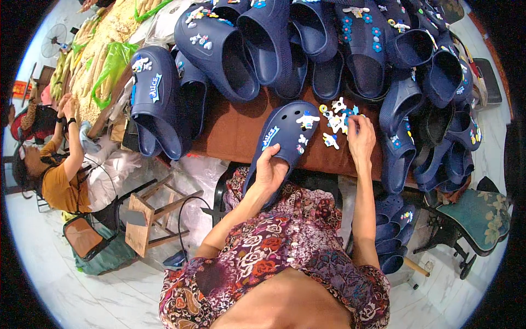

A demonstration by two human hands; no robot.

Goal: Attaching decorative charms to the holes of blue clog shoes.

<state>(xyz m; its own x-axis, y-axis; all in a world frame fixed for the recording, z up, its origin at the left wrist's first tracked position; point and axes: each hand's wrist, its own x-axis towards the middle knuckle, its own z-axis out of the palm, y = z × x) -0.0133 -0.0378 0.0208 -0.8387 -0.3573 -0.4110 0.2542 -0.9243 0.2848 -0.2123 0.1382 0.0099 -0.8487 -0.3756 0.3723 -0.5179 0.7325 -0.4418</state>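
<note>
My left hand (pixel 270 169) is closed round the heel end of a navy foam clog (pixel 285 129), its thumb over the opening. The clog's upper carries a light-blue lettered charm, a white character charm and smaller charms; a few of its holes are bare. To its right, a small pile of shoe charms (pixel 337 120) lies on the brown tabletop (pixel 227 134), mostly white figures with blue and yellow bits. My right hand (pixel 361 136) is at the pile's right edge, fingers drawn together. Whatever sits between its fingertips is too small to make out.
Many decorated navy clogs (pixel 219 49) crowd the table's back and right side. More clogs (pixel 392 230) are stacked below right. A wooden stool (pixel 143 222) and a seated person (pixel 66 175) are left; a green chair (pixel 474 219) stands right. Pale long pieces (pixel 112 52) heap at back left.
</note>
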